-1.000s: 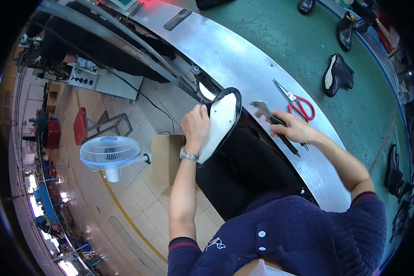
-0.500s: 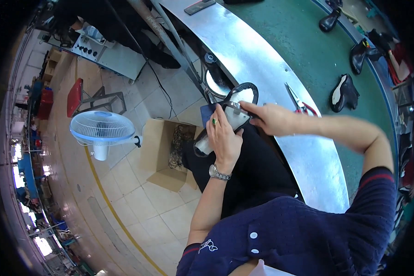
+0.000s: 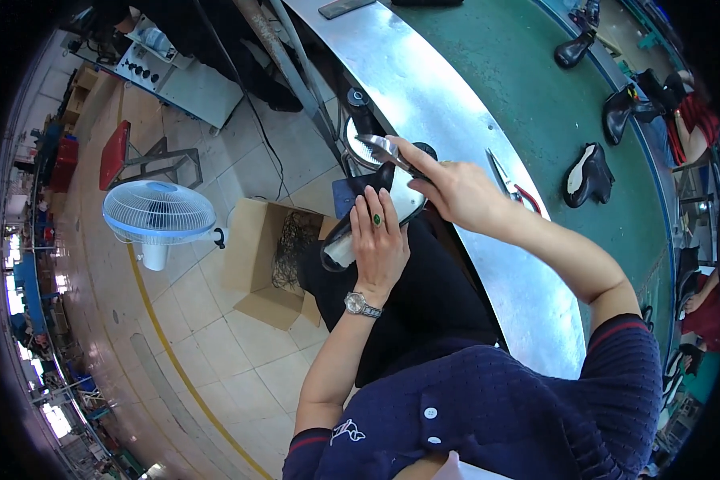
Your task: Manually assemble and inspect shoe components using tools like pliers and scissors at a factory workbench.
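Note:
A black shoe (image 3: pixel 409 192) lies bottom up on my lap, its white underside showing and its black upper folded round the rim. My left hand (image 3: pixel 380 240) grips it from the near side, fingers laid across the underside and thumb along the edge. Above the shoe's far end, my right hand (image 3: pixel 464 192) is closed round a shiny metal pincer-like tool (image 3: pixel 384 150). The tool's curved head points left and stands off the underside; its handles are mostly hidden in my palm.
Scissors with red handles (image 3: pixel 514 182) lie on the metal bench (image 3: pixel 448 96) to my right. Beyond it, a green conveyor (image 3: pixel 528 104) carries several black shoes. On my left stand a cardboard box (image 3: pixel 252 256), a fan (image 3: pixel 158 212) and a red stool (image 3: pixel 115 152). Other people are nearby.
My right hand has lifted the metal tool up and left, away from the shoe's underside. My left hand stays on the shoe. The whole view has shifted slightly.

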Motion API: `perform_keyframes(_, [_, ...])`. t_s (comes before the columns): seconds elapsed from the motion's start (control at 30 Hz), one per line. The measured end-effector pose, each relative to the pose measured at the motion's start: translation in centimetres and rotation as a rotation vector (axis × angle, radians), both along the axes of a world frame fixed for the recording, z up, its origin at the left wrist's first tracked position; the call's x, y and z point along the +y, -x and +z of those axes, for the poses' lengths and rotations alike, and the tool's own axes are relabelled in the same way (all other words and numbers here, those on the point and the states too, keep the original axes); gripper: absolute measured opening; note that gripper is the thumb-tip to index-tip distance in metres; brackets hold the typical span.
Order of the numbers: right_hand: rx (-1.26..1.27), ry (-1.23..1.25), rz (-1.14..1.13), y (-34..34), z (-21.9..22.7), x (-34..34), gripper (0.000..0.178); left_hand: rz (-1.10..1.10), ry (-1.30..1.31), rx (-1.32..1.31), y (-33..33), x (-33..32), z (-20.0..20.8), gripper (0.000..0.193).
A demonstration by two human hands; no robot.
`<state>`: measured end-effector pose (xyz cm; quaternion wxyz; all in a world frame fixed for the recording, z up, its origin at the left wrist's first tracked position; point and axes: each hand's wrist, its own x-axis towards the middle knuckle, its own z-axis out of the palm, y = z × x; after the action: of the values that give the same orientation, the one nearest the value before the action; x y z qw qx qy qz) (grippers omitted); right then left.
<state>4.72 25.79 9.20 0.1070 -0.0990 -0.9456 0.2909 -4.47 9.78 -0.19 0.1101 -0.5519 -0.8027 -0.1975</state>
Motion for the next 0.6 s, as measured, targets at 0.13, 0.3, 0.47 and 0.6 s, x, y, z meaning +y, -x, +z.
perform_keyframes(0.13, [-0.318, -0.024, -0.055, 0.8, -0.8, 0.0, 0.063, 0.009, -0.009, -0.007, 0.2, 0.2, -0.5, 0.069])
perform_keyframes(0.3, [-0.233, -0.024, -0.073, 0.4, -2.0, -1.4, 0.065, 0.014, -0.033, -0.078, -0.2, -0.1, -0.2, 0.068])
perform_keyframes(0.47, [-0.373, 0.068, -0.100, -2.7, -1.5, -0.5, 0.058, 0.026, 0.094, -0.483, 1.2, 2.1, 3.0, 0.092])
perform_keyframes(0.6, [-0.531, 0.519, -0.290, -3.5, 0.6, 0.5, 0.055, -0.010, 0.157, -0.562, 3.3, 4.7, 3.4, 0.101])
